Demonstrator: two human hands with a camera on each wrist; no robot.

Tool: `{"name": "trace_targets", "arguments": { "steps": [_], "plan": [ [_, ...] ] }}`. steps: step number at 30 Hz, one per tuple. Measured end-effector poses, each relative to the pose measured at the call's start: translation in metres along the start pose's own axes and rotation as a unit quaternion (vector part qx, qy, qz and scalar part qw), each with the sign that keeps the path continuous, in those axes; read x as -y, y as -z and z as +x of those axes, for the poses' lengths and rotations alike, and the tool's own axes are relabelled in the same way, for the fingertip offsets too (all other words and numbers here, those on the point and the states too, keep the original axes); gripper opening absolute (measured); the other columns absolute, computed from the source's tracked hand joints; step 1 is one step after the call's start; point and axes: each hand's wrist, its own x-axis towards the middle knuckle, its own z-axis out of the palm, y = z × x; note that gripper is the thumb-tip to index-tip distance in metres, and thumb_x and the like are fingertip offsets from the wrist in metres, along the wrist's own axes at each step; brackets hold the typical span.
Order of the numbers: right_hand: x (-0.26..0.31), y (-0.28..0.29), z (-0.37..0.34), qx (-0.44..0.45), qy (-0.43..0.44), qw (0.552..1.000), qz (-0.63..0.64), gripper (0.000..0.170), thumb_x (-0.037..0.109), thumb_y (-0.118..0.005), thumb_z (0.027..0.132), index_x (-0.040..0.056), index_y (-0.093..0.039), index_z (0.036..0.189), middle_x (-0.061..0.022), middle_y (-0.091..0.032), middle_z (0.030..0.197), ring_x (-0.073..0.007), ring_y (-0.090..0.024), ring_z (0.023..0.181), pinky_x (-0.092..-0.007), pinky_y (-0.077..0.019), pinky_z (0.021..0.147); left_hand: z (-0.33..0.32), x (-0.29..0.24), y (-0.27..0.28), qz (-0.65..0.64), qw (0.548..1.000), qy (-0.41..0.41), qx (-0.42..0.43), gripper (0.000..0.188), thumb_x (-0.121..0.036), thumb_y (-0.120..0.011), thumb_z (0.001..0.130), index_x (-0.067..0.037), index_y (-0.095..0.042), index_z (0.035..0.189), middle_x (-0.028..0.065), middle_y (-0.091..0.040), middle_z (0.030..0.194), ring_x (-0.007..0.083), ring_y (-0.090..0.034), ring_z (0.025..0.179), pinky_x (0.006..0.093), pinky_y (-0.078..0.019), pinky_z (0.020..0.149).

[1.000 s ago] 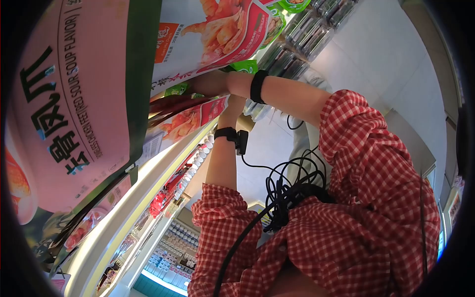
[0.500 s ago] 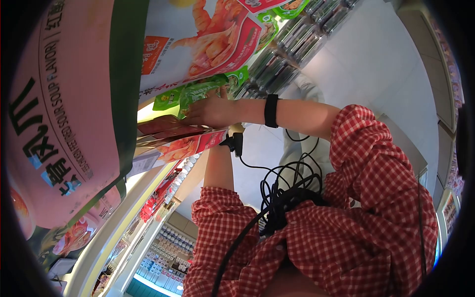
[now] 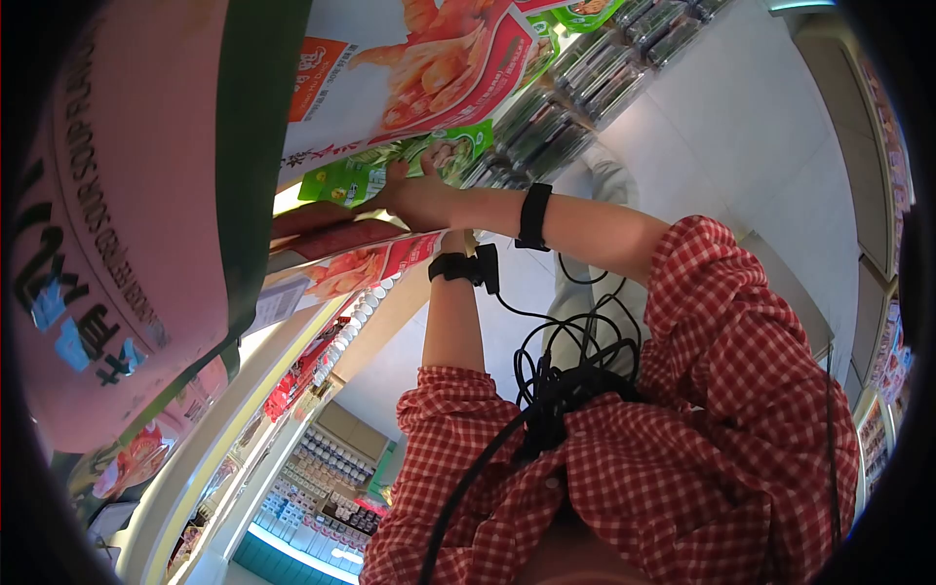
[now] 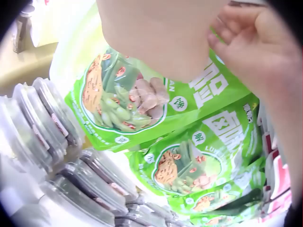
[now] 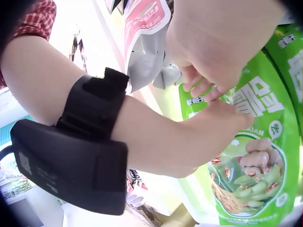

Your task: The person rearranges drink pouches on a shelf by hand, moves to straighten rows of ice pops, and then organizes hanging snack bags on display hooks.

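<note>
A green snack bag (image 4: 128,101) with a picture of beans and meat hangs in front of another green bag (image 4: 189,165). My left hand (image 5: 218,116) lies over the front bag's printed face, its fingertips right at the bag; I cannot tell how its fingers are bent. In the head view that hand is hidden behind the right arm. My right hand (image 3: 419,200) is beside it near the bag's upper edge, thumb raised and fingers (image 5: 201,87) loosely bent, nothing gripped in them.
Large pink and green chicken feet bags (image 3: 146,224) fill the near left. White and red packs (image 3: 429,68) hang close above the hands. Clear lidded boxes (image 4: 40,123) stand stacked beside the green bags. A black cable (image 3: 575,341) loops below the arms.
The right hand was hidden behind a pack, then appeared at a crumpled green bag. Now that bag lies flatter and the hand's thumb has spread from it. The view has shifted slightly.
</note>
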Motion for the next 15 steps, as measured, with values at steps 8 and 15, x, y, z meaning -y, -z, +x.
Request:
{"name": "trace_targets", "arguments": {
  "steps": [8,15],
  "plan": [
    [-0.066,-0.002,-0.02,-0.041,-0.198,0.921,0.332,0.029,0.0,-0.049,0.085,0.006,-0.059,0.112,-0.0095,-0.063,0.106,-0.0214,-0.063,0.089,-0.0291,-0.0477,0.08,0.004,0.019,-0.005,0.0,0.938,-0.043,-0.343,0.029,0.001,-0.053,0.078,-0.001,-0.051,0.107,0.0151,-0.049,0.109,0.0305,-0.052,0.094,0.0412,-0.0445,0.077],
    [-0.07,0.014,-0.055,-0.083,-0.14,0.952,0.258,0.03,0.005,-0.054,0.081,0.008,-0.058,0.111,-0.0134,-0.061,0.105,-0.0299,-0.059,0.093,-0.0354,-0.0477,0.081,-0.047,0.081,0.016,-0.268,0.908,0.182,-0.267,0.019,-0.001,-0.048,0.084,-0.003,-0.055,0.101,0.0076,-0.059,0.097,0.0173,-0.056,0.089,0.0274,-0.0456,0.073]
  ]
}}
